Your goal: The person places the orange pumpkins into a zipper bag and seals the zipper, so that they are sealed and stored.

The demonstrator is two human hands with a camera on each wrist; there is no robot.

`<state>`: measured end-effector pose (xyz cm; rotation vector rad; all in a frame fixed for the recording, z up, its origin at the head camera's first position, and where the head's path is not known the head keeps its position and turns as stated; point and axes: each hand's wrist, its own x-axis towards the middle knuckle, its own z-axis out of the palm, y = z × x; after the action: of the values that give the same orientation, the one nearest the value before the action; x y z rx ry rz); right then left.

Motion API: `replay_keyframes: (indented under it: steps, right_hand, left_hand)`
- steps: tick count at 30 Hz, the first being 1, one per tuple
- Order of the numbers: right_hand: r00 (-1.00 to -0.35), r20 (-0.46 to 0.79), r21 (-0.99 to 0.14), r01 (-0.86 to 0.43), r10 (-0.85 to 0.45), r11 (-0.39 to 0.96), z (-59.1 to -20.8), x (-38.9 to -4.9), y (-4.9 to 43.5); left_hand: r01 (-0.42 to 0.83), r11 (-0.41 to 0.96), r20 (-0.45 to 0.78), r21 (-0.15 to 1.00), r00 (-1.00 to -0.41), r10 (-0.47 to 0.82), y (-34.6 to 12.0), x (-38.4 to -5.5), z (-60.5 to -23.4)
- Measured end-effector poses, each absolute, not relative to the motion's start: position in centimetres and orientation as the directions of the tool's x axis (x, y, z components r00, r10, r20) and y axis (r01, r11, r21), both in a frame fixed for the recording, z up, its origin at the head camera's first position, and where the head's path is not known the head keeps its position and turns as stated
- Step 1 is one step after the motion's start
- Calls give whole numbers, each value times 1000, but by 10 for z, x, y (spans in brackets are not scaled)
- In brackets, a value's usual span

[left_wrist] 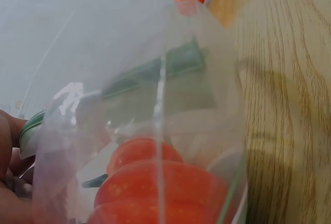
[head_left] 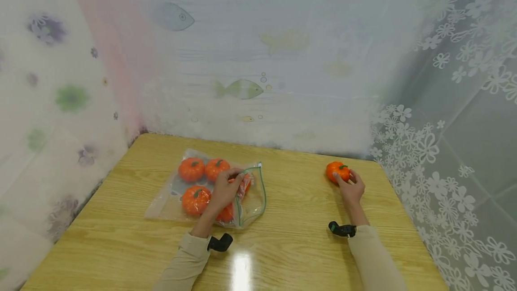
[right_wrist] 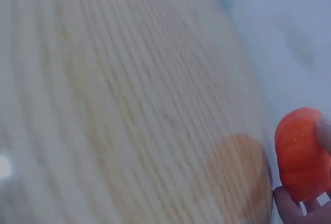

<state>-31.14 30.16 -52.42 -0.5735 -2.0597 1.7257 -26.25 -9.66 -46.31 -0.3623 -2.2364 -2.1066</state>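
A clear zip bag (head_left: 165, 203) lies on the left half of the table with several small orange pumpkins (head_left: 195, 200) inside. At its green-edged mouth, which gapes toward the right, my left hand (head_left: 226, 188) pinches the upper edge between thumb and fingers. Through the plastic in the left wrist view, pumpkins (left_wrist: 160, 193) show close up. Over at the table's right side, my right hand (head_left: 351, 188) grips one more small pumpkin (head_left: 336, 170) with a green stem. That pumpkin (right_wrist: 302, 154) appears at the right edge of the right wrist view, thumb and fingers around it.
The wooden table (head_left: 295, 237) reaches back to a curtain (head_left: 323, 102) printed with fish. Floral sheeting hangs on both sides. Each wrist carries a black camera mount (head_left: 220, 242).
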Motion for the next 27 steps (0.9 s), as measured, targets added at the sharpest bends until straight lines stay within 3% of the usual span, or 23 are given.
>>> replay_keyframes:
  steps: [18,27]
  right_hand:
    - [-925,44,-995,-7,377,97,-527,-278,259]
    - [-985,28,-999,-22,168,33,-525,-259,233]
  left_hand:
    - [185,39,181,982,-981,72,-95,-261,-465]
    - [193,76,189,978,-980,60,-96,-261,-465]
